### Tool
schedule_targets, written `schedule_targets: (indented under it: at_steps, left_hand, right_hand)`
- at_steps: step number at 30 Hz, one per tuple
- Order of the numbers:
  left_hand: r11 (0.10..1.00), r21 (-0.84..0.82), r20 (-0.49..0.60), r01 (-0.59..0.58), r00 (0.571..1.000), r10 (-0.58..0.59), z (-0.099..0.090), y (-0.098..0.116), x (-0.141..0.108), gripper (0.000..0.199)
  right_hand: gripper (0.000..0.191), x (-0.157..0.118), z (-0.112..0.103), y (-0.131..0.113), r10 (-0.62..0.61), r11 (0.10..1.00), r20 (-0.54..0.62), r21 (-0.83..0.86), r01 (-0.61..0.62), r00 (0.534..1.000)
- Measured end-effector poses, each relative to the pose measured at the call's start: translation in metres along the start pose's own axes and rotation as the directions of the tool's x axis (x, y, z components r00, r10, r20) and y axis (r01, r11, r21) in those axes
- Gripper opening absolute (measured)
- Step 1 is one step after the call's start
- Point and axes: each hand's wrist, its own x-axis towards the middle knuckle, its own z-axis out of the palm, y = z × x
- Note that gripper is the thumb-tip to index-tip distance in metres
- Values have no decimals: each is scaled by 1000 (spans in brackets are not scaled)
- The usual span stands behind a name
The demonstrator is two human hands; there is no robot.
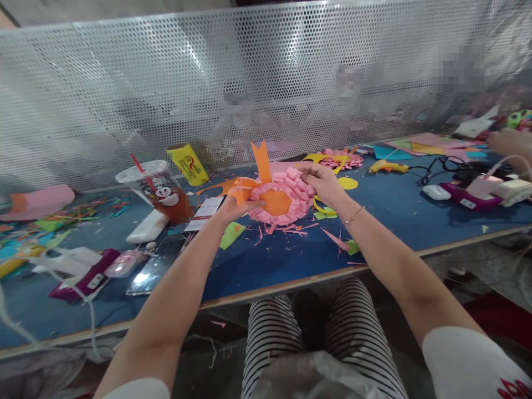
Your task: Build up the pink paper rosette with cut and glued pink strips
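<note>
The cup (170, 200) at the left carries a white snowman-like figure; any lettering around it is too blurred to read. The yellow packet (189, 165) behind it bears a red mark, also unreadable. The card (206, 213) beside the cup has faint print that cannot be made out, and red letters on the right sleeve (469, 360) are cut off by the picture's edge.

The left hand (236, 207) grips the left edge of the pink rosette (276, 203), thumb on its orange centre. The right hand (321, 182) is nearly closed, fingertips pinching the loops at the upper right. Between them the rosette is tilted up above the middle of the desk (261, 269), a notched orange strip (261, 162) rising from its top.

Pink scraps (295, 231) lie below it. Beyond the right hand are a yellow disc (348, 183), another rosette (353, 159) and a glue gun (390, 167). Another person's hand (509, 145) shows at the far right.
</note>
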Motion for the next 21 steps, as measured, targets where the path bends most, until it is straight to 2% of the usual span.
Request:
schedule_targets:
  at_steps: [6,12,16,19,21]
  left_hand:
    - [998,-50,-43,-42,998,40,3,-3,-1,36]
    - [999,24,-27,-35,999,36,6,0,-2,29]
    - [998,-48,-40,35,999,-37,9,1,-2,39]
    - [981,-164,-42,104,993,-112,11,-2,-3,44]
    - [979,-169,-45,114,991,-123,12,-4,-3,43]
  right_hand:
    - [25,-1,1,-3,13,1000,3,9,-13,1000]
    - [24,-1,1,-5,0,1000,-22,17,1,1000]
    - [26,-1,1,-4,-17,1000,-49,0,17,999]
    - [25,-1,-1,-4,-16,1000,-26,23,17,1000]
    - [24,-2,-2,-5,-16,999,0,46,16,1000]
